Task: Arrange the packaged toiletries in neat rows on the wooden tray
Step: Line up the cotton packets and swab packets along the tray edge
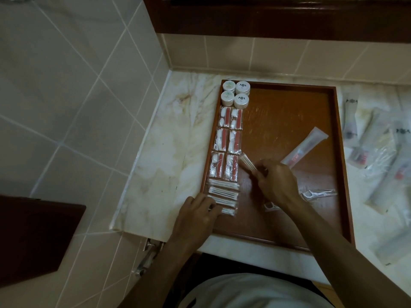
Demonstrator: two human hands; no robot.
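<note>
On the wooden tray [289, 237], 4 round tubs [235, 93], 6 vanity packets [226, 143] and stacked cotton-swab packets [224, 192] line the left edge. The left hand [195, 216] presses the stack with straight fingers; the right hand [275, 181] pinches another swab packet [246, 163]. The toothbrush packet [304, 150], floss picks [318, 193] and countertop packets [378, 156] remain unsorted.

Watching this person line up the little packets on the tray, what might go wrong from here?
The left hand rests on the stacked cotton swab packets; a nudge might skew that neat row. The right hand holds a packet close beside the red-and-white sachets, so setting it down may push them out of line. The right forearm lies over a floss pick packet and might drag it across the wooden tray.
</note>
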